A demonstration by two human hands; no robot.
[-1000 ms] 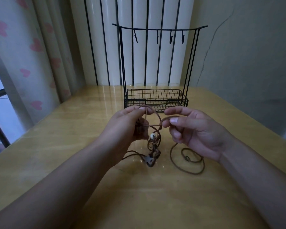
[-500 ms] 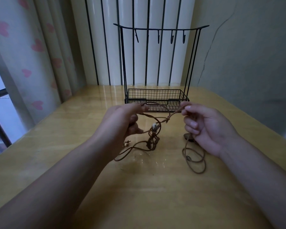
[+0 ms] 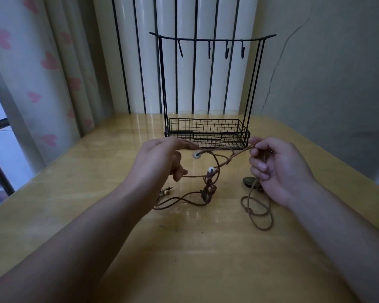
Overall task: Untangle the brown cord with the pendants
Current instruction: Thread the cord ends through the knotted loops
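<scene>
The left hand (image 3: 160,159) and right hand (image 3: 276,169) are raised over the wooden table (image 3: 79,206), held well apart, each closed on the brown cord (image 3: 239,154). The right hand pinches it between thumb and forefinger at the 3 o'clock end of a taut span. The left hand's fingertips close on the cord at the 9 o'clock end, just beside a white bead (image 3: 196,155); a second strand passes by its lower fingers.

The cord's long axis runs roughly 9 to 3 o'clock, climbing slightly toward the right hand. From mid-span a loop drops toward 6 o'clock past a second white bead (image 3: 211,170) into a tangled knot (image 3: 209,190) of darker cord. From there strands trail across the table toward 8 o'clock, ending near small beads (image 3: 165,192) partly hidden by the left forearm. Below the right hand the cord hangs down and lies in loose coils (image 3: 257,212) on the table at 5 o'clock. A dark round pendant (image 3: 248,181) sits on the table, partly hidden by that hand.

At 12 o'clock, just beyond the hands, stands a black wire rack (image 3: 208,132) with hooks. Bare table lies at 6, 9 and 3 o'clock; the table's left and right edges are well apart from the cord.
</scene>
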